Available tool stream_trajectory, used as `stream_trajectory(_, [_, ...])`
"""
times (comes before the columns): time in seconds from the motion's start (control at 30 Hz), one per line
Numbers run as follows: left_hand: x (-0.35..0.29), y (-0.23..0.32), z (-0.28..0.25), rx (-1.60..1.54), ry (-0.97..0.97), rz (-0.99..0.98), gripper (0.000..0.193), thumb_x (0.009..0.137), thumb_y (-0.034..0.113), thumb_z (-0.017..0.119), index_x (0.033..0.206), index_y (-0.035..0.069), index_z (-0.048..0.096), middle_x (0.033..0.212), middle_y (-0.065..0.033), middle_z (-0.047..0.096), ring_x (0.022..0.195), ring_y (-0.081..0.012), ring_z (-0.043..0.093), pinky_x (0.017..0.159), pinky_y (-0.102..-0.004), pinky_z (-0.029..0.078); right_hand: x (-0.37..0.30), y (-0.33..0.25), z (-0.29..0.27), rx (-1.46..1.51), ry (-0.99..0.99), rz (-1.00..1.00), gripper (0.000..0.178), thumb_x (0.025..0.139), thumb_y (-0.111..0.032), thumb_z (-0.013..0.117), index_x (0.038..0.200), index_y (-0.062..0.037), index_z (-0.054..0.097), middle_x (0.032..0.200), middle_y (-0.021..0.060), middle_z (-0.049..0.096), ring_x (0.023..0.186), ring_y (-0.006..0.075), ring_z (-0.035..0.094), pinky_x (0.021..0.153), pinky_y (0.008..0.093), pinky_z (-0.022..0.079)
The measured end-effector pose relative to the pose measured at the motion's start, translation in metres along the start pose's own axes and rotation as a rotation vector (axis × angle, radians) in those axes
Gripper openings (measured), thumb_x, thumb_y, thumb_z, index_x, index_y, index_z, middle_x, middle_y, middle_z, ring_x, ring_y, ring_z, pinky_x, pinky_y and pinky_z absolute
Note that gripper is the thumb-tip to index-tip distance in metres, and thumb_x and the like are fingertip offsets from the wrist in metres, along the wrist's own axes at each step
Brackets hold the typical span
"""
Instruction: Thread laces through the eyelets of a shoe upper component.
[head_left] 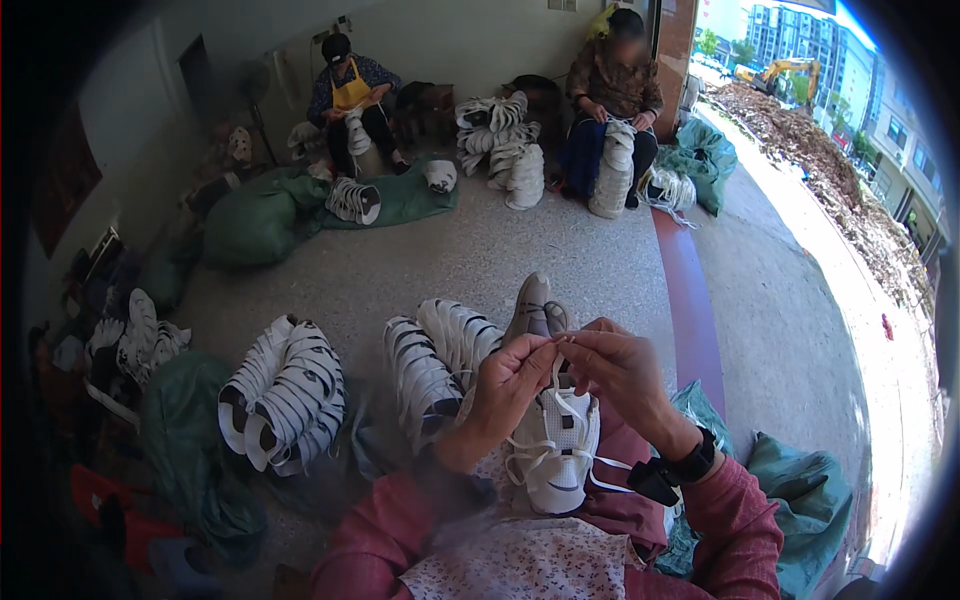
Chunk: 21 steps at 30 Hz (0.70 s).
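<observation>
A white shoe upper [555, 478] rests on my lap, its toe end toward me. A pale shoelace [557, 385] rises from it, and more loops of lace hang loose at its sides. Above the upper, my left hand [512, 392] is closed, pinching the lace between thumb and forefinger. My right hand [622, 378] meets it fingertip to fingertip, also pinching the lace. Where exactly the lace ends between the fingers is too small to tell. A black band is on my right wrist.
Nested rows of white shoe uppers [290, 395] stand on the floor at left; another stack [422, 375] is beside my left forearm. Green sacks [800, 500] lie at right. Across the room sit two people [350, 95] [615, 90] handling uppers. Outside is a dirt mound [790, 135].
</observation>
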<state>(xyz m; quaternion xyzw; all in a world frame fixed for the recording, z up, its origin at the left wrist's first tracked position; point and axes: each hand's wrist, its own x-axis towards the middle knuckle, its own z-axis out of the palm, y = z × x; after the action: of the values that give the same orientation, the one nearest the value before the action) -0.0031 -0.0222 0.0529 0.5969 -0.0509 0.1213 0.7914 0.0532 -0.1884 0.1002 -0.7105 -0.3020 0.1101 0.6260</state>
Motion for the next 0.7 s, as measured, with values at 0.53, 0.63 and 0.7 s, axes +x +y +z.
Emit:
stream_trajectory(0.53, [-0.005,-0.01,-0.012,0.574,0.023,0.414,0.019,0.104,0.018,0.057,0.102,0.001,0.066,0.086,-0.0036,0.06,0.077,-0.0099,0.057,0.068,-0.0269,0.047,-0.002,0.013,0.012,0.126,0.065,0.088,0.02,0.099,-0.015,0.065,0.107,0.0025,0.071,0.088,0.0029,0.063,0.064,0.0054,0.06,0.052,0.0196,0.047])
stream_trajectory(0.63, [-0.033,-0.01,-0.015,0.784,-0.118,0.617,0.017,0.097,0.014,0.061,0.106,0.001,0.068,0.099,-0.0105,0.063,0.09,-0.0249,0.062,0.081,-0.0347,0.049,0.002,0.004,-0.011,0.227,0.112,0.192,0.025,0.103,-0.022,0.06,0.107,0.0009,0.068,0.083,0.0023,0.065,0.06,0.0043,0.056,0.049,0.0193,0.042])
stream_trajectory(0.7, [-0.053,-0.021,-0.023,0.798,-0.58,0.598,0.028,0.095,0.021,0.064,0.113,0.0,0.067,0.115,-0.0153,0.063,0.11,-0.0332,0.06,0.098,-0.0411,0.047,0.012,-0.009,-0.023,0.27,0.126,0.144,0.026,0.104,-0.025,0.056,0.104,0.0002,0.065,0.08,0.003,0.066,0.059,0.0062,0.057,0.05,0.0199,0.043])
